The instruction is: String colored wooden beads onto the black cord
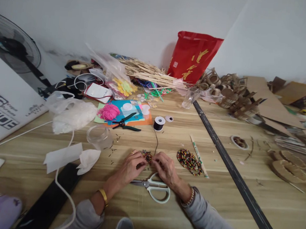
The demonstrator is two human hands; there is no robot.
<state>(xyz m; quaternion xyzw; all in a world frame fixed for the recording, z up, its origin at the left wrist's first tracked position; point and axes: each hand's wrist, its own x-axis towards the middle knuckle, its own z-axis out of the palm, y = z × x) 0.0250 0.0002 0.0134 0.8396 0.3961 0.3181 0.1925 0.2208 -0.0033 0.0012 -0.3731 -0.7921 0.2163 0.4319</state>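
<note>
My left hand (pixel 130 167) and my right hand (pixel 167 168) rest on the wooden table (pixel 215 202), fingers pinched together on a small cluster of multicoloured beads (pixel 146 156) between them. A thin black thread (pixel 156 142) runs from the beads up to a black spool (pixel 159 123). White-handled scissors (pixel 154 188) lie flat just below my hands. A coiled string of multicoloured beads (pixel 189 161) lies to the right of my right hand.
Black pliers (pixel 126 125), pink yarn (pixel 108 111) and coloured paper lie behind. A clear cup (pixel 99 137), tissues (pixel 71 157) and a plastic bag (pixel 70 114) sit left. A red bag (pixel 192 56), bamboo sticks (pixel 148 72) and cardboard pieces (pixel 248 98) line the back; a fan (pixel 13 45) stands left.
</note>
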